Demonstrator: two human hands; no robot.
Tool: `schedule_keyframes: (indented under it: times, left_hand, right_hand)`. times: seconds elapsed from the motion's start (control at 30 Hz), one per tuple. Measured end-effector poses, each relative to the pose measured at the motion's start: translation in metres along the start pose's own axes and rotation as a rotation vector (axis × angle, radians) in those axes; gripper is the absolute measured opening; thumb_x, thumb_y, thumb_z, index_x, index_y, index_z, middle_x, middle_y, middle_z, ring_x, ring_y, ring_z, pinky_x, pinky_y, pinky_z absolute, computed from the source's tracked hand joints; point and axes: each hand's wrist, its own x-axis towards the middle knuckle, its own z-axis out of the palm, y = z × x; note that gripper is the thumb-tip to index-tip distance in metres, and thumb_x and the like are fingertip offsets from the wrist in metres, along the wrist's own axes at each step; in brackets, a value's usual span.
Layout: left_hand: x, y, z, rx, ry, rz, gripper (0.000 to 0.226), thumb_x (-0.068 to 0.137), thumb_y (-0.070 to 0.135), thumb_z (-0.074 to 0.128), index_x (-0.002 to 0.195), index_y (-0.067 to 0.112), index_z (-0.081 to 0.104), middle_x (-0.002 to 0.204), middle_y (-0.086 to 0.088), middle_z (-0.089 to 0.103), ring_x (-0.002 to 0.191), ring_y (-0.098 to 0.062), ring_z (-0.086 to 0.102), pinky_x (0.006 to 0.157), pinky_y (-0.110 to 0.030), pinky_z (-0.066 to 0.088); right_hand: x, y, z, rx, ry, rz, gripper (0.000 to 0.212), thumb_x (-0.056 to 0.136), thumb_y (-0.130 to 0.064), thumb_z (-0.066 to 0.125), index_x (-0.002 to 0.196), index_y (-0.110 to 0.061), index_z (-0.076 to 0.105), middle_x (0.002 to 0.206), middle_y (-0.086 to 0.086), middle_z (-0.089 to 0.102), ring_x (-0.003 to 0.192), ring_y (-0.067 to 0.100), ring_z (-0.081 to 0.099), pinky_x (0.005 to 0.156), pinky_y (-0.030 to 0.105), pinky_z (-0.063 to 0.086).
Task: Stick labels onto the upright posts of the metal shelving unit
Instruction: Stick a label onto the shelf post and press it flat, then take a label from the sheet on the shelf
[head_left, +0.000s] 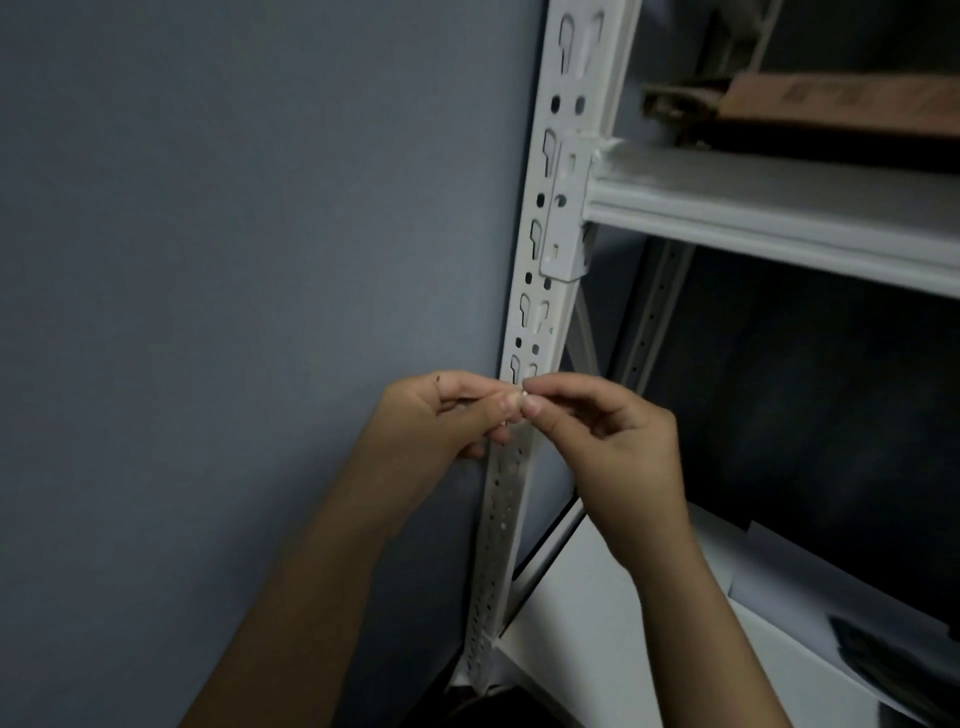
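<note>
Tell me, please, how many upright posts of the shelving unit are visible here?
2. The front post stands beside the grey wall, behind both hands. The rear post shows dimly beneath the upper shelf beam. Others may lie outside the frame.

We are looking at a white metal upright post (553, 218) running tilted from the top of the view down toward the floor, sitting just beside a grey-blue wall. Its face is showing paired keyhole slots and round holes along the upper stretch, and smaller round holes lower down. A white shelf beam (779, 218) is hooking into it through a bracket plate on the right. Low on the post, something tiny and pale, perhaps a label (525, 393), is sitting pinched right in front of the slots; we are not making out its shape.
</note>
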Motion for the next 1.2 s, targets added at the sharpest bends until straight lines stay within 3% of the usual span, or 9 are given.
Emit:
schedule_keyframes:
  times: [0.2, 0.5, 0.6, 0.67, 0.77, 0.87, 1.03, 1.13, 1.2]
  left_hand:
    - [-0.032, 0.047, 0.006, -0.135, 0.034, -0.125, 0.003, 0.079, 0.022, 0.071, 0.080, 0.019, 0.072, 0.070, 0.006, 0.071, 0.061, 0.004, 0.062, 0.051, -0.009, 0.045]
    - [-0.078, 0.078, 0.012, -0.275, 0.134, -0.245, 0.006, 0.082, 0.014, 0.071, 0.078, 0.017, 0.067, 0.070, 0.004, 0.069, 0.058, 0.002, 0.063, 0.048, -0.012, 0.046]
    - [-0.087, 0.092, 0.012, -0.268, 0.108, -0.215, 0.007, 0.081, 0.014, 0.072, 0.077, 0.017, 0.067, 0.068, 0.005, 0.069, 0.059, 0.001, 0.063, 0.048, -0.012, 0.046]
    - [-0.092, 0.103, 0.011, -0.174, 0.088, -0.129, 0.009, 0.080, 0.014, 0.072, 0.075, 0.018, 0.066, 0.066, 0.008, 0.068, 0.061, 0.000, 0.062, 0.049, -0.011, 0.045]
    - [-0.099, 0.119, 0.011, 0.029, 0.097, 0.111, 0.009, 0.078, 0.013, 0.074, 0.074, 0.019, 0.069, 0.064, 0.009, 0.067, 0.062, -0.001, 0.059, 0.052, -0.012, 0.046]
    - [-0.102, 0.131, 0.012, 0.181, 0.112, 0.304, 0.011, 0.076, 0.017, 0.076, 0.081, 0.026, 0.071, 0.071, 0.012, 0.069, 0.064, -0.002, 0.061, 0.057, -0.015, 0.048]
    - [-0.106, 0.146, 0.017, 0.607, 0.069, 0.707, 0.016, 0.083, 0.032, 0.067, 0.096, 0.029, 0.075, 0.086, 0.017, 0.067, 0.079, -0.002, 0.063, 0.070, -0.032, 0.053]
    - [-0.107, 0.161, 0.029, 0.564, 0.116, 0.758, 0.012, 0.082, 0.032, 0.067, 0.091, 0.031, 0.075, 0.086, 0.016, 0.068, 0.080, -0.003, 0.064, 0.072, -0.034, 0.054]
    - [-0.105, 0.171, 0.042, 0.430, 0.118, 0.709, 0.011, 0.082, 0.024, 0.071, 0.083, 0.034, 0.074, 0.085, 0.013, 0.069, 0.079, -0.002, 0.064, 0.073, -0.028, 0.054]
  right_hand:
    - [-0.020, -0.056, 0.004, 0.102, 0.036, 0.010, 0.020, 0.080, 0.007, 0.068, 0.082, -0.013, 0.072, 0.072, -0.004, 0.073, 0.071, 0.006, 0.069, 0.068, 0.014, 0.052]
    - [-0.051, -0.108, 0.009, -0.276, -0.011, -0.030, 0.016, 0.082, 0.000, 0.070, 0.089, -0.013, 0.076, 0.083, -0.005, 0.074, 0.077, 0.007, 0.071, 0.076, 0.020, 0.057]
    - [-0.053, -0.128, 0.009, -0.094, -0.017, 0.101, 0.012, 0.083, 0.005, 0.067, 0.084, -0.006, 0.072, 0.074, 0.004, 0.072, 0.067, 0.008, 0.070, 0.067, 0.015, 0.055]
    - [-0.053, -0.141, 0.008, 0.129, -0.009, 0.223, 0.015, 0.083, 0.011, 0.064, 0.082, -0.003, 0.069, 0.067, 0.009, 0.070, 0.060, 0.010, 0.068, 0.062, 0.015, 0.054]
    - [-0.054, -0.160, 0.001, 0.400, -0.033, 0.358, 0.021, 0.082, 0.013, 0.061, 0.096, -0.002, 0.060, 0.068, 0.013, 0.069, 0.057, 0.014, 0.067, 0.059, 0.017, 0.055]
    - [-0.058, -0.175, -0.006, 0.395, -0.077, 0.343, 0.028, 0.081, 0.011, 0.064, 0.103, -0.004, 0.055, 0.073, 0.016, 0.071, 0.063, 0.019, 0.070, 0.064, 0.020, 0.058]
    - [-0.061, -0.196, -0.019, 0.382, -0.086, 0.316, 0.011, 0.078, 0.008, 0.063, 0.089, 0.004, 0.062, 0.074, 0.015, 0.072, 0.066, 0.018, 0.071, 0.064, 0.019, 0.058]
    - [-0.062, -0.207, -0.025, 0.457, -0.066, 0.304, 0.011, 0.076, 0.004, 0.063, 0.086, 0.003, 0.066, 0.072, 0.012, 0.072, 0.063, 0.013, 0.070, 0.061, 0.016, 0.056]
    - [-0.061, -0.213, -0.029, 0.535, -0.030, 0.278, 0.011, 0.078, 0.003, 0.062, 0.088, 0.002, 0.065, 0.071, 0.010, 0.072, 0.062, 0.010, 0.069, 0.061, 0.015, 0.056]
